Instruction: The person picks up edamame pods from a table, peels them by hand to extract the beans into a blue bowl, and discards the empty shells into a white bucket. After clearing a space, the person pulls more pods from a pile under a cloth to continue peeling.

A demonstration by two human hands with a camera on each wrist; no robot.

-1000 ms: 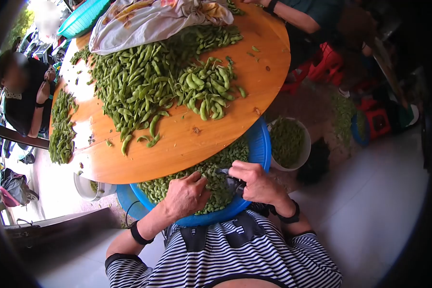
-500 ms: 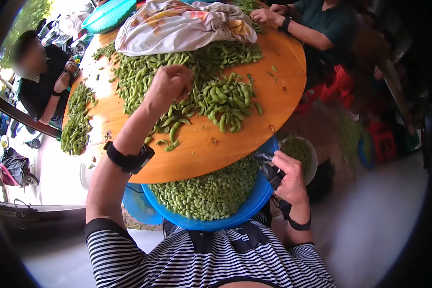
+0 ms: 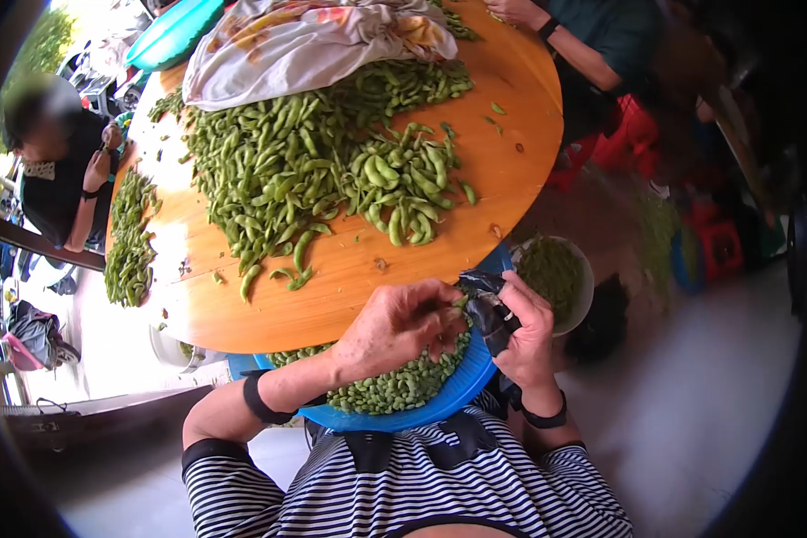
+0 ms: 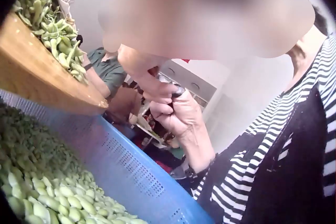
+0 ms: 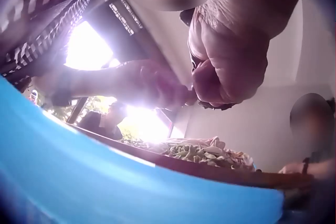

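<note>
My left hand (image 3: 403,327) reaches across in the head view and pinches a green bean pod (image 3: 462,303) at its fingertips. My right hand (image 3: 527,336) grips a black object (image 3: 489,323) with a shiny, wrapped look; its exact kind cannot be made out. The pod's end is right at this black object, above a blue basin (image 3: 466,381). Inside the basin lies a mass of shelled green beans (image 4: 68,203). In the right wrist view, the left hand (image 5: 147,82) meets the curled right hand (image 5: 231,61) from the side.
A round wooden table (image 3: 350,296) overhangs the basin, bearing a big heap of pods (image 3: 269,161) partly under a stained cloth (image 3: 287,54). A white bucket (image 3: 587,296) of green scraps stands at the right. Two other people sit at the table, left and far right.
My left hand went from over the basin up to the pod heap, then came back to the right hand with a pod. The right hand rose off the basin, still holding the black object.
</note>
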